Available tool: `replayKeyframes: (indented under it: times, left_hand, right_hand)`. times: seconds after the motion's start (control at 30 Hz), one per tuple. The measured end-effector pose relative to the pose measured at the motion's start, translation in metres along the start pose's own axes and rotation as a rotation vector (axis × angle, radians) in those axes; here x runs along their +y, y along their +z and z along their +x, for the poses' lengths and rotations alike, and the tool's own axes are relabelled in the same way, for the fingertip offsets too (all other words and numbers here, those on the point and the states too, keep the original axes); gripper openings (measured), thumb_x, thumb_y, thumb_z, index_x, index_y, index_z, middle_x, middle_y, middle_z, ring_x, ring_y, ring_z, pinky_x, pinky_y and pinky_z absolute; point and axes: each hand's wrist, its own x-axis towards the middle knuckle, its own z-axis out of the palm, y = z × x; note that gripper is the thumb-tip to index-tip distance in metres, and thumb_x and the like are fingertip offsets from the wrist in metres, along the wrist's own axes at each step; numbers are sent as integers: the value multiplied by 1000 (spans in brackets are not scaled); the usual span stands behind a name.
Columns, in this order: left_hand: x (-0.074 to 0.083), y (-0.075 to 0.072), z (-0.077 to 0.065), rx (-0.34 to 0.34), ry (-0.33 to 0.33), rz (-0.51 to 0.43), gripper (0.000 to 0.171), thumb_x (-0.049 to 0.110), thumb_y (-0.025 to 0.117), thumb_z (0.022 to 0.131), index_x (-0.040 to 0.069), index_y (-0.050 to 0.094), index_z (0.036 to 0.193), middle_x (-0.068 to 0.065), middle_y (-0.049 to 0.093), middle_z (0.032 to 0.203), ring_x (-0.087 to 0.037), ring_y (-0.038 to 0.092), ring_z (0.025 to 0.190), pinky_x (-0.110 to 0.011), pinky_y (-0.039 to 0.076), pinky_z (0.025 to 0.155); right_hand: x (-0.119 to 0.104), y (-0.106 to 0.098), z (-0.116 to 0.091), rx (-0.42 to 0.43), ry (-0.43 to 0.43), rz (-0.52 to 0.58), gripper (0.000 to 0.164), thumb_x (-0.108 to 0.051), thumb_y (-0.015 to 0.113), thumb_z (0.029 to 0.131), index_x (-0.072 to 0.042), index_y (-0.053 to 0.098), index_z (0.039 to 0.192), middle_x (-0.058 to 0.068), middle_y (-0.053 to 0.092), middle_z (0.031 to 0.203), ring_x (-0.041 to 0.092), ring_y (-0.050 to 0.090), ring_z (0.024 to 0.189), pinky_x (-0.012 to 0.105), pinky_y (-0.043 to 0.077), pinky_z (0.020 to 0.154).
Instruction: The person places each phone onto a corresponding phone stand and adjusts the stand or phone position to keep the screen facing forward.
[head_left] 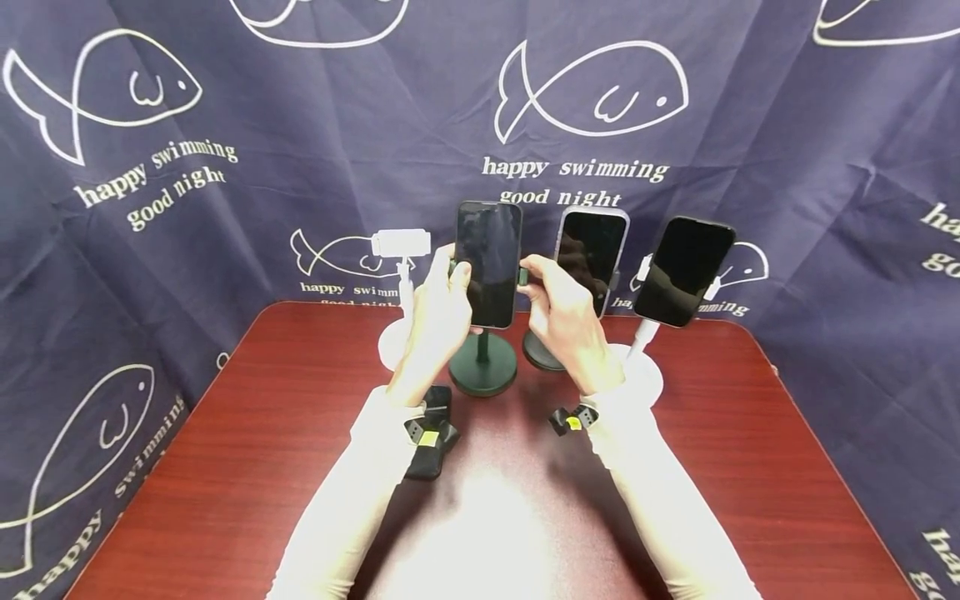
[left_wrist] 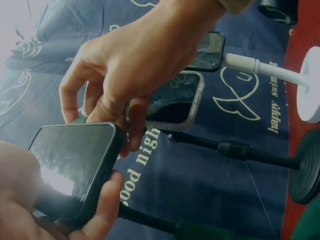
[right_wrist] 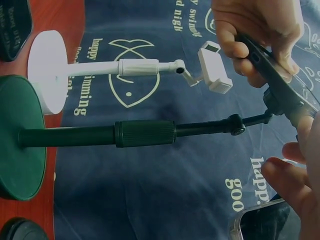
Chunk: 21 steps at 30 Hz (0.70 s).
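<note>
A dark-cased smartphone [head_left: 489, 267] stands nearly upright at the top of a green phone stand [head_left: 483, 379]. My left hand [head_left: 437, 312] grips the phone by its left side, thumb on the front edge and fingers under the lower end, as the left wrist view shows. On the other side, my right hand [head_left: 566, 312] pinches the stand's green clamp arm [head_left: 522, 276] beside the phone's right edge. The green pole [right_wrist: 145, 134] runs up to a joint behind the phone in the right wrist view. Most of the clamp is hidden behind the phone.
An unloaded white phone stand [head_left: 401, 242] is to the left. Right of the green one are a dark stand [head_left: 542, 354] bearing a clear-cased phone [head_left: 592, 250] and a white stand [head_left: 643, 375] bearing a black phone [head_left: 684, 271]. Black flat items [head_left: 426, 465] lie under my left wrist.
</note>
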Motion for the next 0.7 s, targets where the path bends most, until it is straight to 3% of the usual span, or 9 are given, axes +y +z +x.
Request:
replayKeyframes:
  times: [0.1, 0.23, 0.47, 0.7]
  left_hand:
    - [1, 1, 0, 13, 13, 30, 35, 34, 39, 105, 21, 45, 138, -12, 63, 76, -17, 61, 54, -36, 55, 55]
    - [3, 1, -1, 0, -11, -18, 34, 34, 40, 105, 23, 44, 138, -14, 63, 75, -16, 61, 48, -31, 53, 44]
    - [3, 2, -2, -29, -33, -76, 35, 35, 38, 106, 23, 42, 138, -17, 64, 87, -16, 61, 43, -31, 52, 39]
    - [2, 3, -2, -32, -27, -106, 35, 36, 39, 106, 24, 42, 138, -17, 63, 84, -15, 61, 44, -30, 52, 39]
  right_hand:
    - [1, -1, 0, -4, -3, -4, 26, 2, 62, 91, 3, 58, 116, 16, 68, 105, 20, 64, 100, 34, 52, 89]
    - [3, 1, -1, 0, 4, 21, 26, 5, 63, 90, 3, 59, 116, 17, 69, 103, 25, 66, 98, 36, 53, 88]
    - [0, 2, -3, 24, 39, 113, 33, 5, 65, 88, 3, 58, 121, 18, 70, 102, 23, 68, 90, 37, 56, 78]
    - [-9, 2, -1, -1, 201, 227, 36, -2, 60, 93, 0, 56, 129, 13, 69, 91, 18, 61, 66, 33, 51, 62]
